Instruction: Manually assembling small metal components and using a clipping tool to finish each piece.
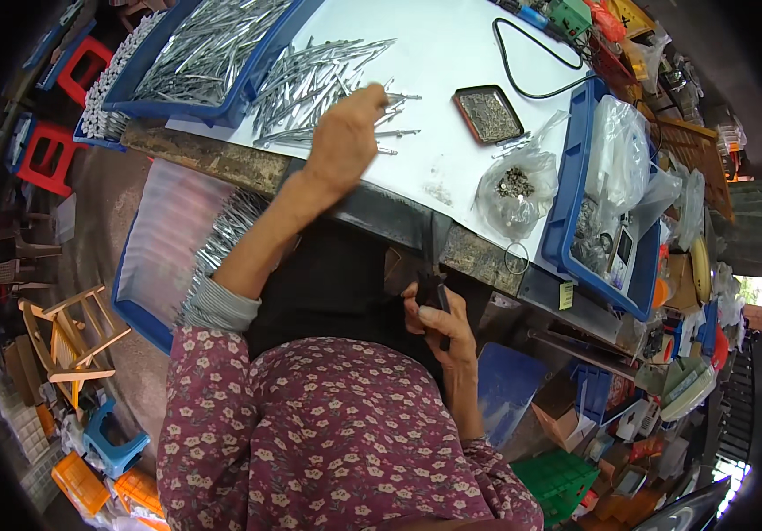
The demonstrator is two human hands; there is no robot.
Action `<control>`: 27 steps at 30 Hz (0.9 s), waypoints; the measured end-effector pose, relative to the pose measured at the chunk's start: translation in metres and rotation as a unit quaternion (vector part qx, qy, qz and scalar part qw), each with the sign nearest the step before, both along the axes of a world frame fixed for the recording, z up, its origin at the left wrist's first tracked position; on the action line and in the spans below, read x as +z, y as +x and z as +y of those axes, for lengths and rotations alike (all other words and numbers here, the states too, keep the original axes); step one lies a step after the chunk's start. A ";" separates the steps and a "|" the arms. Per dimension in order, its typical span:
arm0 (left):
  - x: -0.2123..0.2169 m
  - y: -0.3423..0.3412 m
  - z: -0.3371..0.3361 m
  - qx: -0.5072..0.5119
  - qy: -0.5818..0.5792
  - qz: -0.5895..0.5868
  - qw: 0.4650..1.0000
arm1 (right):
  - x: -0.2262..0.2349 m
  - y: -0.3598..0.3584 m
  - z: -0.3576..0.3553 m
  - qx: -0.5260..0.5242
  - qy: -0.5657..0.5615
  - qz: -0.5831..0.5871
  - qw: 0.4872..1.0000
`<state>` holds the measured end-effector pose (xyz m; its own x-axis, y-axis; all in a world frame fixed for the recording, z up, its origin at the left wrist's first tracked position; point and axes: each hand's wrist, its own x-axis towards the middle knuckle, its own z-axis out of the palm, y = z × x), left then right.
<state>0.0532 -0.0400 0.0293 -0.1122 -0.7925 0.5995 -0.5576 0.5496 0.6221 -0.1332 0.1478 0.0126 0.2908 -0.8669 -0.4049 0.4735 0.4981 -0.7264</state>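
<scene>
My left hand (345,142) reaches over the white tabletop (434,53), at the right edge of a loose pile of thin silvery metal strips (310,84). Its fingers are curled closed, and what they pinch, if anything, is hidden. Several single strips (396,134) lie beside the fingertips. Low in front of the table edge, my right hand (447,323) is wrapped round a dark-handled tool (442,301). The tool's working end blends into the dark background, so its exact kind does not show. A small dark tray (487,113) of tiny metal parts lies farther right.
A blue bin (235,102) full of strips stands at the back left. On the right are a clear plastic bag (515,190) of small metal parts and a blue crate (580,168) holding plastic bags. A black cable (509,71) curves across the far side. Below left sits another blue-rimmed bin (155,332).
</scene>
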 end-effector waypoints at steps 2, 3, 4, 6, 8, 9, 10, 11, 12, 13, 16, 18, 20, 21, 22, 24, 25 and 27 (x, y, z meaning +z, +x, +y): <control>0.000 0.004 -0.017 0.006 0.081 -0.051 0.995 | -0.008 0.003 0.002 0.027 -0.057 0.139 0.988; -0.005 0.007 -0.025 0.002 0.100 -0.085 0.991 | -0.004 0.005 0.001 0.051 -0.073 0.191 0.977; -0.008 0.005 -0.033 -0.010 0.108 -0.117 0.987 | -0.005 0.007 0.002 0.055 -0.062 0.169 0.982; -0.018 0.001 -0.038 0.001 0.122 -0.172 0.978 | -0.010 0.010 0.006 0.059 -0.055 0.142 0.987; -0.025 -0.002 -0.041 0.030 0.127 -0.262 0.956 | -0.010 0.012 0.007 0.070 -0.061 0.156 0.983; -0.031 -0.002 -0.043 0.029 0.127 -0.262 0.956 | -0.009 0.013 0.007 0.083 -0.067 0.170 0.980; -0.032 -0.003 -0.042 0.030 0.112 -0.257 0.959 | -0.008 0.014 0.007 0.083 -0.069 0.180 0.978; -0.034 -0.002 -0.042 0.030 0.097 -0.253 0.962 | -0.008 0.013 0.007 0.083 -0.069 0.181 0.978; -0.035 -0.001 -0.041 0.033 0.080 -0.233 0.969 | -0.007 0.013 0.006 0.083 -0.071 0.181 0.977; -0.033 -0.001 -0.039 0.032 0.080 -0.232 0.969 | -0.008 0.013 0.006 0.082 -0.074 0.181 0.977; -0.020 0.001 -0.037 0.072 -0.056 -0.148 0.985 | -0.004 0.012 0.005 0.080 -0.073 0.168 0.980; -0.005 0.002 -0.032 0.071 -0.046 -0.044 0.995 | -0.001 0.010 0.004 0.082 -0.081 0.163 0.980; 0.012 0.004 -0.016 0.075 -0.012 0.020 0.997 | 0.003 0.009 0.003 0.086 -0.088 0.161 0.979; 0.020 0.006 -0.007 0.037 0.043 0.098 0.994 | 0.006 0.010 0.001 0.083 -0.099 0.172 0.977; 0.025 0.005 0.002 -0.004 0.097 0.174 0.980 | 0.010 0.008 0.001 0.079 -0.110 0.181 0.974; 0.029 0.003 0.022 -0.034 0.120 0.212 0.969 | 0.012 0.007 0.001 0.066 -0.132 0.199 0.969; 0.033 0.001 0.033 -0.057 0.151 0.226 0.961 | 0.014 0.005 0.001 0.048 -0.153 0.221 0.962; 0.029 0.002 0.053 -0.108 0.240 0.289 0.920 | 0.020 0.004 0.000 0.049 -0.165 0.240 0.955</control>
<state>0.0549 0.0127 0.0585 -0.0692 -0.9783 0.1955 0.0332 0.1936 0.9805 -0.1295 0.1475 0.0323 0.2269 -0.9483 -0.2217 0.0094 0.2298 -0.9732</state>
